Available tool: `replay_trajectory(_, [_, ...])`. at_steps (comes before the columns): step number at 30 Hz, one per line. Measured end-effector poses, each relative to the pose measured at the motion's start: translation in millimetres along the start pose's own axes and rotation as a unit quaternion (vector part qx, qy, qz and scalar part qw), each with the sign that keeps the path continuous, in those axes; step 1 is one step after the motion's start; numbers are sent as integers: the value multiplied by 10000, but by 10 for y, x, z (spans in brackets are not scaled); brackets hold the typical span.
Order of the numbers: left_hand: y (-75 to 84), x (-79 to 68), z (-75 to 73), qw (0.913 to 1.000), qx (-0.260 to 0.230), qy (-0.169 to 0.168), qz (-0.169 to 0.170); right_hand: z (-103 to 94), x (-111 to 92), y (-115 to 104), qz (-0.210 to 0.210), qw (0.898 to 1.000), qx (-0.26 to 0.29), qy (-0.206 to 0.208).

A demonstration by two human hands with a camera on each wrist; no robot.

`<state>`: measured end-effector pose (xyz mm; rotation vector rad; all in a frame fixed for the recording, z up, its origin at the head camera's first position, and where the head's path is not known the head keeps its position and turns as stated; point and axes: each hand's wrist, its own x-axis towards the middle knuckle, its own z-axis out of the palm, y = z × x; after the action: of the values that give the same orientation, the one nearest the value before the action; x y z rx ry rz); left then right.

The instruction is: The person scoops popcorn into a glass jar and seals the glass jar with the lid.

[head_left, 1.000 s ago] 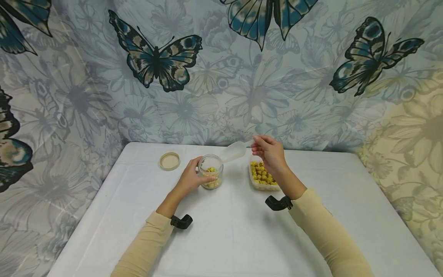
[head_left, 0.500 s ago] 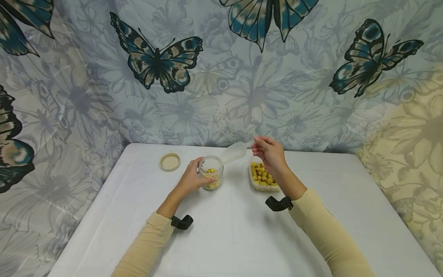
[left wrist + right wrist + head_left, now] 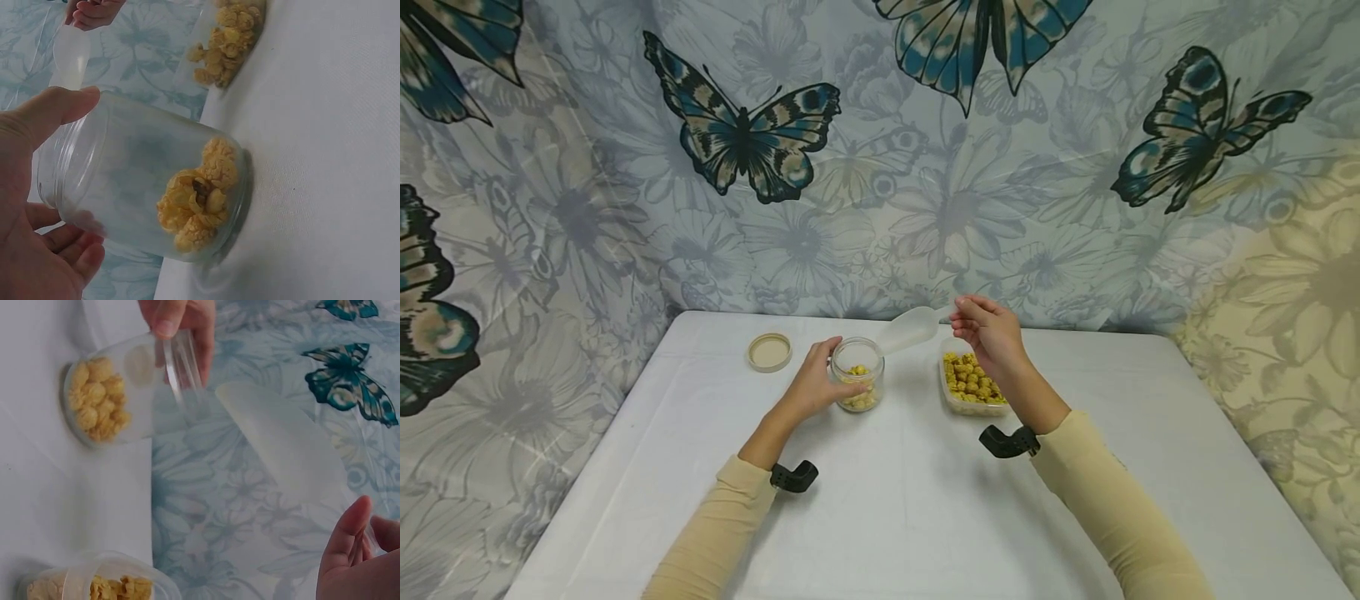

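A clear glass jar stands on the white table with yellow popcorn in its bottom. My left hand grips it near the neck, thumb on one side and fingers on the other. In my right hand the handle of a translucent plastic scoop is pinched. The scoop's bowl tilts down toward the jar, its tip right at the mouth, and no popcorn shows in it. Below the right hand sits a clear plastic tub full of popcorn, partly hidden by that hand and wrist.
A round cream-rimmed lid lies on the table left of the jar. Behind the table's far edge hangs a cloth printed with butterflies and flowers. Both wrists wear black camera mounts.
My right hand and the scoop have shifted very slightly to the right. The left hand still holds the jar in place, and the head view has tilted a little.
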<state>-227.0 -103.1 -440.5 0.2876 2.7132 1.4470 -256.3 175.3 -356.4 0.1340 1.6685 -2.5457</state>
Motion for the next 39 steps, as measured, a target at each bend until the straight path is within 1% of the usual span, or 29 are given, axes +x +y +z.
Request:
replay_trajectory(3, [25,4,-15,10000,57,-43,25,-17,-15,-29,-4,9999,103,-69])
replay_trajectory(8, [64,16,-32,9998,30,-16,210,-27,-55,-86,-62,9998,195,-84])
replay_trajectory(17, [146,36,-17,9954,-135,357,882,-59,-116,-146,-254,9993,258,20])
replay_trajectory(21, [208,50,4,9941,-264,422,964,-106,-144,-176,-354,9987,368,-10])
replay_trajectory(24, [294,70,21,9935,-345,405,1008,-137,-161,-195,-445,9978,489,8])
replay_trajectory(28, [419,103,68,9936,-394,281,1018,-169,-168,-223,-559,9966,602,74])
replay_trajectory(33, [512,115,143,9940,-451,140,986,-220,-166,-257,-698,9955,619,152])
replay_trajectory(36, [544,122,195,9927,-462,172,1101,-259,-164,-284,-785,9946,649,200])
replay_trajectory(39, [571,139,248,9899,-496,261,1301,-286,-156,-318,-916,9932,686,211])
